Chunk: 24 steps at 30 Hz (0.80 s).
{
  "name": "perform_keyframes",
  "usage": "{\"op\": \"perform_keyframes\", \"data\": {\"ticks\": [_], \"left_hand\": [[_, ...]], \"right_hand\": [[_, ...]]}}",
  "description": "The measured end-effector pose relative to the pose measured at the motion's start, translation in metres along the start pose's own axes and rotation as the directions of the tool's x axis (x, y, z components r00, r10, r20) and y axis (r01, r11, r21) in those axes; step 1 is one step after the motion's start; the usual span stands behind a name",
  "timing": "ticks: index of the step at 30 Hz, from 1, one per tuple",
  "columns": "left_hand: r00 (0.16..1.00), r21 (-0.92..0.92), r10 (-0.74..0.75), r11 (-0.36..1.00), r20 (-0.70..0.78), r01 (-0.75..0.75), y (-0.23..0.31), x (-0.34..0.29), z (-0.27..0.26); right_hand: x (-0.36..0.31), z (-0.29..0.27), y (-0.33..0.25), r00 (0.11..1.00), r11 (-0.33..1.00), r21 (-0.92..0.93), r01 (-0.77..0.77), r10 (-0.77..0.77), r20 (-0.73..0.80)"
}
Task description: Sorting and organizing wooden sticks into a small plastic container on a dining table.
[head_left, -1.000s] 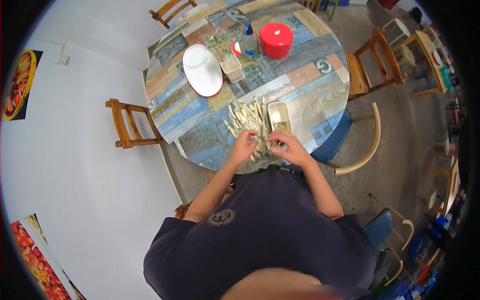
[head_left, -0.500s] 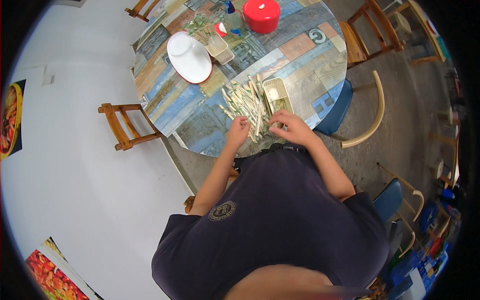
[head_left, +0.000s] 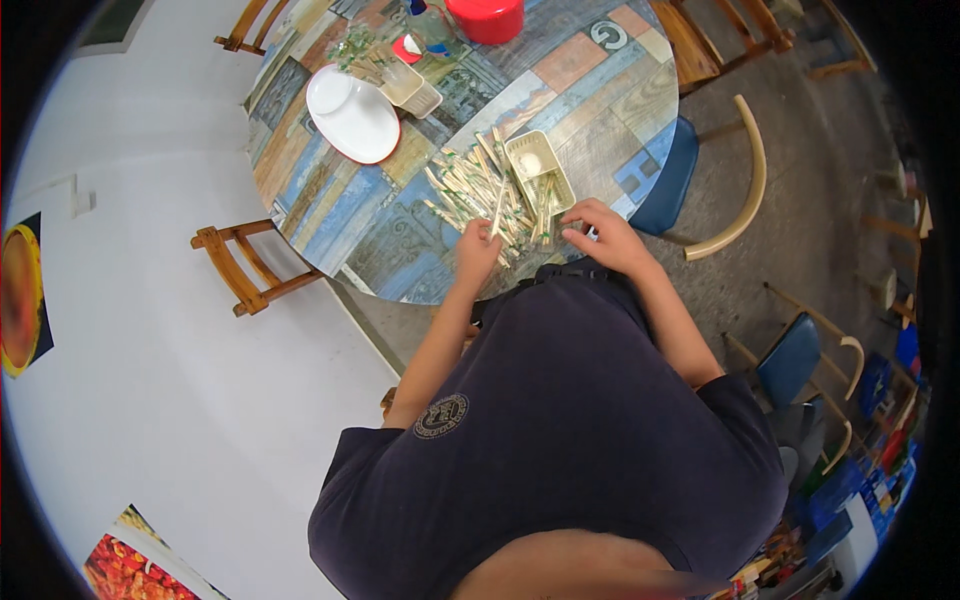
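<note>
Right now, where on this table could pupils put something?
Left: between the white oval dish, the stick pile and the left edge of the table. Right: between the divided basket and the right edge. Crowded: around the left hand, right hand, pile and basket.

A plain white wall (head_left: pixel 130 330) fills the left side, carrying a small pale fitting (head_left: pixel 82 201), a dark poster with a yellow-rimmed dish (head_left: pixel 20 300) and, lower down, a red food poster (head_left: pixel 135 572). The round desk (head_left: pixel 380 262) has a patchwork plank top in blue, brown and grey, with a soft sheen. A wooden chair (head_left: pixel 246 268) stands at its left, another (head_left: pixel 688 45) at upper right. A blue chair (head_left: pixel 672 185) with a curved pale rail sits beside it on the grey floor (head_left: pixel 810 150); a second blue chair (head_left: pixel 788 358) stands farther off.
</note>
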State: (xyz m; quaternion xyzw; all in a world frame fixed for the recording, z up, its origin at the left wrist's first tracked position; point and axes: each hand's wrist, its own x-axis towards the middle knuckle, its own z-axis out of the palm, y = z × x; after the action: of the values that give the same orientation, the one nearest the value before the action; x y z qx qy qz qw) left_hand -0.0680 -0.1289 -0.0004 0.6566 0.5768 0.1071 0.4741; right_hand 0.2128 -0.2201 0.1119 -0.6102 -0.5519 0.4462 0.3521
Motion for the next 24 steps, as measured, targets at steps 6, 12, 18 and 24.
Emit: {"op": "perform_keyframes", "data": {"ticks": [6, 12, 18, 24], "left_hand": [[0.932, -0.109, 0.140, 0.977, -0.333, -0.186, 0.071, -0.047, -0.072], [0.763, 0.026, 0.520, 0.832, -0.384, -0.554, 0.150, -0.070, -0.101], [0.811, 0.125, 0.585, 0.805, -0.004, -0.580, 0.171, -0.048, -0.049], [0.884, 0.125, 0.428, 0.882, 0.189, -0.454, 0.163, -0.046, -0.036]], "right_hand": [[-0.001, -0.002, 0.011, 0.999, 1.000, -0.009, 0.013, -0.013, -0.050], [0.008, 0.001, -0.002, 0.994, 0.997, 0.056, 0.043, -0.037, -0.100], [0.024, 0.018, -0.007, 0.990, 0.989, 0.133, 0.065, -0.047, -0.135], [0.024, 0.028, 0.011, 0.994, 0.991, 0.130, 0.041, -0.027, -0.107]]}}
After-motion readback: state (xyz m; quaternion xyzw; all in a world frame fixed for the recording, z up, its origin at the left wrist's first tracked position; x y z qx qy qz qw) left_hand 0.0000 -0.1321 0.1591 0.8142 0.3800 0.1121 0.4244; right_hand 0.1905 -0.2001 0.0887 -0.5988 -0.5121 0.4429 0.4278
